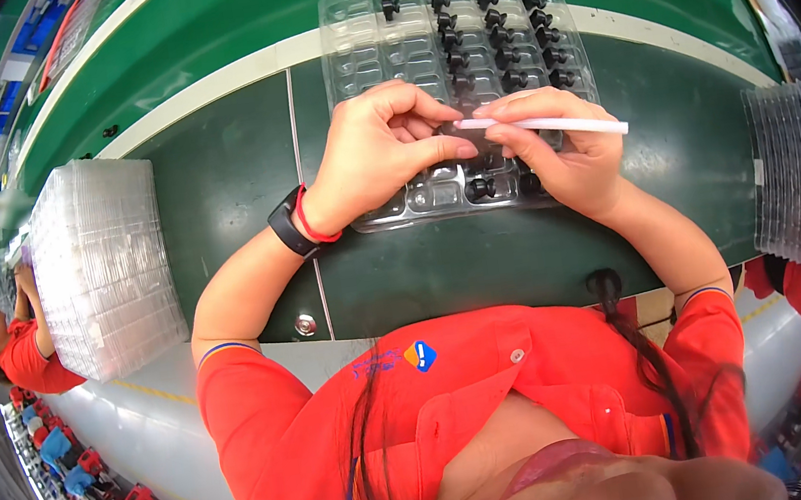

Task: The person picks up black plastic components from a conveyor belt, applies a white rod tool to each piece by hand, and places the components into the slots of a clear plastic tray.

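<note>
My right hand (568, 144) is closed round a thin white pen-like stick (565, 122), pinched near its left part while the other end sticks out to the right. The stick's tip meets the fingertips of my left hand (382, 142), whose fingers are curled in; whatever they hold is too small or hidden to name. Both hands hover over a clear plastic tray (354, 31) with rows of pockets. Several small black parts (500, 38) sit in its middle and right columns. One more black part (480, 188) lies in the near row, below my hands.
A tall stack of clear trays (108, 271) stands at the left, and another stack (796, 171) at the right edge. The green table (221, 172) has a pale strip (230, 86) along its far side. A co-worker in a red shirt (34, 360) is at the far left.
</note>
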Available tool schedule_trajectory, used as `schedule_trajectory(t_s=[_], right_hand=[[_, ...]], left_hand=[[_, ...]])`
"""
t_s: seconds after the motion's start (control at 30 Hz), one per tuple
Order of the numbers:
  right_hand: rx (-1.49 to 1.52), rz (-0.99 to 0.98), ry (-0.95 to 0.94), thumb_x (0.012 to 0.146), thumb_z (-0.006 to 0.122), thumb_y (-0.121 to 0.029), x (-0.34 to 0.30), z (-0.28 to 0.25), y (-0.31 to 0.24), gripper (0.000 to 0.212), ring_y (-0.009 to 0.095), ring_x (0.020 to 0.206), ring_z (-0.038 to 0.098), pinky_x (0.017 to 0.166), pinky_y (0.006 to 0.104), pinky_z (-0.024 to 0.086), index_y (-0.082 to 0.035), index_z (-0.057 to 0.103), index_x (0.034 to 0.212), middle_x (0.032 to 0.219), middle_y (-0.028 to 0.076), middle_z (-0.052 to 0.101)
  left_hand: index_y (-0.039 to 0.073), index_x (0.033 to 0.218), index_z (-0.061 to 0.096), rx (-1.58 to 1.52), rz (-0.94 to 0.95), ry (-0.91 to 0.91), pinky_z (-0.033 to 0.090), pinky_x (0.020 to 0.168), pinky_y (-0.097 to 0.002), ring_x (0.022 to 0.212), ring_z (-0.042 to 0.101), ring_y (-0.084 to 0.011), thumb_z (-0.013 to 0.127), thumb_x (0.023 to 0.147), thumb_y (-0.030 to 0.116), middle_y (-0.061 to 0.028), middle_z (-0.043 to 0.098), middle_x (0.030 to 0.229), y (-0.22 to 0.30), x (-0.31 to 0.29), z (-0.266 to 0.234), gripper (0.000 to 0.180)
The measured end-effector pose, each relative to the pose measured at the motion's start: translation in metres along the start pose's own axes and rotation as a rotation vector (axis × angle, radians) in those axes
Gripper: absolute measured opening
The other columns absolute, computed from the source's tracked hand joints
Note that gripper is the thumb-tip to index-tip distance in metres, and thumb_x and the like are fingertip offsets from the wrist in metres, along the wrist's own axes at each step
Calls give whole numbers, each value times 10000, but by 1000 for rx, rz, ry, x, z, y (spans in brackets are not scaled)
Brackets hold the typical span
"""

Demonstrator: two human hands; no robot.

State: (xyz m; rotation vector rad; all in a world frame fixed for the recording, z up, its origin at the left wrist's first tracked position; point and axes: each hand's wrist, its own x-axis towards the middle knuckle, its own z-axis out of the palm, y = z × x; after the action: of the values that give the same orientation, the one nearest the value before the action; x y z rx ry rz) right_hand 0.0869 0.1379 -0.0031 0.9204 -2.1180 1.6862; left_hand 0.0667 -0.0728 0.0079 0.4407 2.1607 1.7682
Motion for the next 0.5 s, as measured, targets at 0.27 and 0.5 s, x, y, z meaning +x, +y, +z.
schedule_trajectory(t_s=[0.27,0.5], right_hand=[[-168,-67,-45,780,687,35,4,3,-1,115,228,778,687,677,290,546,23,638,884,856,147,688],[-183,-69,-91,787,682,23,4,6,-1,91,222,781,688,676,289,545,24,648,872,865,141,689]], left_hand=[[-21,814,607,29,1,47,523,618,-196,683,637,-60,806,686,46,-63,669,748,-5,0,5,245],[-15,782,587,107,32,74,525,596,-199,662,629,-57,812,691,71,-69,666,742,-5,0,6,257]])
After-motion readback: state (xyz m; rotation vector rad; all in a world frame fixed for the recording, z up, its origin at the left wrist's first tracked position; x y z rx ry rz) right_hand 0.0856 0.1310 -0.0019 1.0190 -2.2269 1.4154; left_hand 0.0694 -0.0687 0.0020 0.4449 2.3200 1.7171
